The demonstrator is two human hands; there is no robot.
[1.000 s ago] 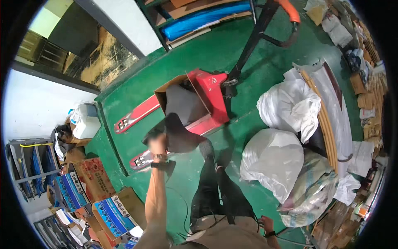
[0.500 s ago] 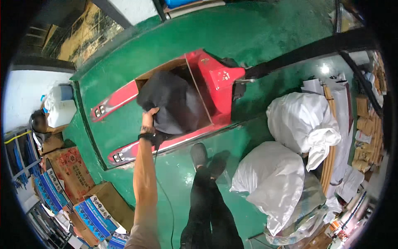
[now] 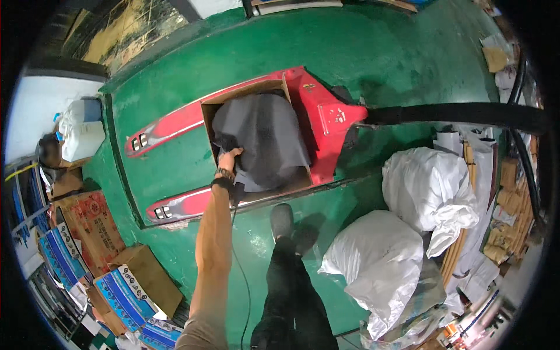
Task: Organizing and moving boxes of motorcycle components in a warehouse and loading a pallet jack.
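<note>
An uncovered cardboard box (image 3: 207, 125) sits across the forks of a red pallet jack (image 3: 326, 119). Inside it lies a dark grey sheet, fabric-like (image 3: 262, 131), which covers most of the contents. My left hand (image 3: 228, 161) reaches in over the box's near left corner, its fingers closed on a bunched edge of that sheet. A dark band circles the wrist, and a thin black cable (image 3: 238, 256) hangs from there towards the floor. What lies under the sheet is hidden. My right hand is out of view.
The jack's black handle (image 3: 449, 114) stretches out to the right. Stuffed white sacks (image 3: 379, 251) stand at the lower right beside long cardboard tubes (image 3: 458, 256). Cartons (image 3: 90, 224) and blue-printed boxes (image 3: 122, 297) fill the lower left, with a white jug (image 3: 81, 137) above.
The sheet has spread and shifted right within the box, baring the box's left wall. My left hand has moved slightly right, still gripping the sheet. The view has shifted a little.
</note>
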